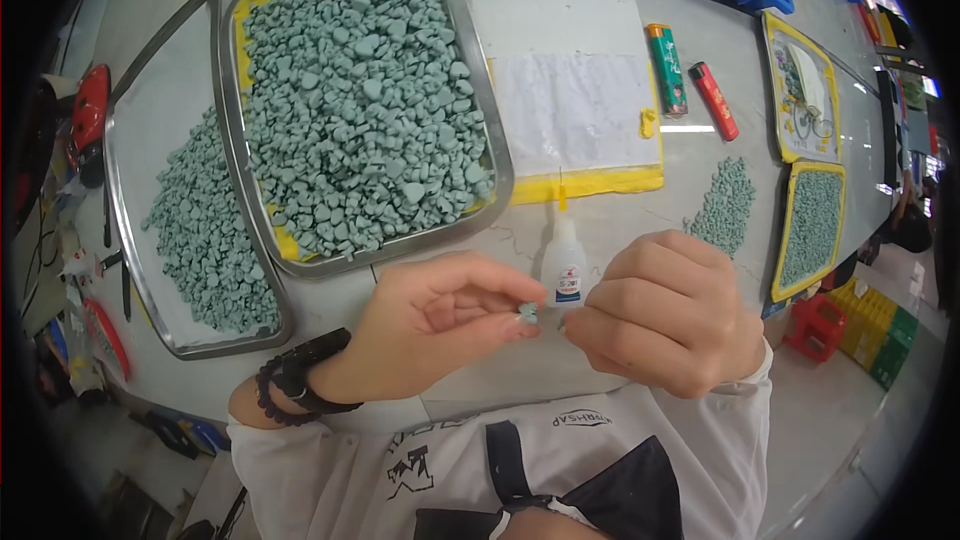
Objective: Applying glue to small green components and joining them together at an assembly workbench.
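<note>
Bench assembly seen from the head view, ordered near to far. Nearest the body, the left hand pinches a small grey-green stone piece between thumb and fingertips, its fingers closed on the piece at chest height above the table. The right hand is curled into a loose fist just beside it, fingertips meeting the same piece; whether it holds a second piece or a small tool is hidden by the knuckles. A dark watch and bead bracelet circle the left wrist. Directly behind the two hands stands a small white glue bottle with a yellow nozzle, upright. The step in hand appears to be the fitting or bonding of one piece at the fingertips; the next move would call for a steady pinch and careful alignment, with the glue within short reach. Farther back, a steel tray heaped with like grey-green pieces overlaps a second tray at the left that carries a smaller heap. To the right of these lies a white sheet on a yellow mat. Beyond lie a green lighter and a red lighter, a loose scatter of pieces, and two yellow-rimmed trays at the far right
</note>
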A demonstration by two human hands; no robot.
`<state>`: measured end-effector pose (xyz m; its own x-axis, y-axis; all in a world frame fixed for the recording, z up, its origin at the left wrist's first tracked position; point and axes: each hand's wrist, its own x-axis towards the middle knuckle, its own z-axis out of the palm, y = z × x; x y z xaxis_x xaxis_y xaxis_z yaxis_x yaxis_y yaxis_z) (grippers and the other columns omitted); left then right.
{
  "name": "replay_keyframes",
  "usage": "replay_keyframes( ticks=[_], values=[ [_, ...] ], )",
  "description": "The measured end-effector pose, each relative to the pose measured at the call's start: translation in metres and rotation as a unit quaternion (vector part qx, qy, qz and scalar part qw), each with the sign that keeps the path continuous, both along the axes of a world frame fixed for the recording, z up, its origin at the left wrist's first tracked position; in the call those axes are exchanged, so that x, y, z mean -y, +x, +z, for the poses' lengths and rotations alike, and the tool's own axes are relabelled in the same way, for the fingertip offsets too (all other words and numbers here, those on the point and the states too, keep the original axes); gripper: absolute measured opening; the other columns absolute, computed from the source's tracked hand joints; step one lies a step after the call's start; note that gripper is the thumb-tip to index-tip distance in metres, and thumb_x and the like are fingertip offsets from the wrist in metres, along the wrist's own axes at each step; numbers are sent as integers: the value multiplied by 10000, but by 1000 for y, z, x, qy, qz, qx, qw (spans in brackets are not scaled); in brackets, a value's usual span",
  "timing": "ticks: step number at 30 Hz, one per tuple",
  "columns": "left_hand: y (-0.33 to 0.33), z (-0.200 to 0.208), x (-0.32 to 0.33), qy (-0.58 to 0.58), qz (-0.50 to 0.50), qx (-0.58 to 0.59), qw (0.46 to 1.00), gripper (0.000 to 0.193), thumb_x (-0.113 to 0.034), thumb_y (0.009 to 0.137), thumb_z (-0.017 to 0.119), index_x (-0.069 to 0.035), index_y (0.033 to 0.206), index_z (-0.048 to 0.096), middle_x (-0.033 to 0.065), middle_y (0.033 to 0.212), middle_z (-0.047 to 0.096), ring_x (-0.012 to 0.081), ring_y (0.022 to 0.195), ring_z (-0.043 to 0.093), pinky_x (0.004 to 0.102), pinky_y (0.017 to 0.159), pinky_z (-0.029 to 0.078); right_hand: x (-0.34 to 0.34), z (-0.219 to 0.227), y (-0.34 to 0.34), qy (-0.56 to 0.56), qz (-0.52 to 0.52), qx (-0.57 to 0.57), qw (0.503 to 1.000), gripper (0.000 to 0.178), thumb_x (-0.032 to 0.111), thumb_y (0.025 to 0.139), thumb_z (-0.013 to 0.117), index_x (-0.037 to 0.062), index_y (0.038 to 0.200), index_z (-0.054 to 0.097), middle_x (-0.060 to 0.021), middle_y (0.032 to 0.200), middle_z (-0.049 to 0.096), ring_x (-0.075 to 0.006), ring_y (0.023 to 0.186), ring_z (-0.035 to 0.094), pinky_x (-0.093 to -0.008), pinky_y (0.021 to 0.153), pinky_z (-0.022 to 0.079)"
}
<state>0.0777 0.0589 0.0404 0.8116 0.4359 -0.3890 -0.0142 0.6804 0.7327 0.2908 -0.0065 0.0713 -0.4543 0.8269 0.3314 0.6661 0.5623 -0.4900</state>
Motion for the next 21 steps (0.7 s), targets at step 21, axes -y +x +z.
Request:
replay_keyframes(
  ticks=[21],
  values=[
    [-2,-5,8,79,9,-7,997,312,177,784,544,89,1077,604,158,1056,575,189,933,620,282,821,538,8,-8,-20,102,-27,70,992,232,123,496,606,-2,692,608,-47,688,529,-177,626,512,-278,582,436]
  ],
)
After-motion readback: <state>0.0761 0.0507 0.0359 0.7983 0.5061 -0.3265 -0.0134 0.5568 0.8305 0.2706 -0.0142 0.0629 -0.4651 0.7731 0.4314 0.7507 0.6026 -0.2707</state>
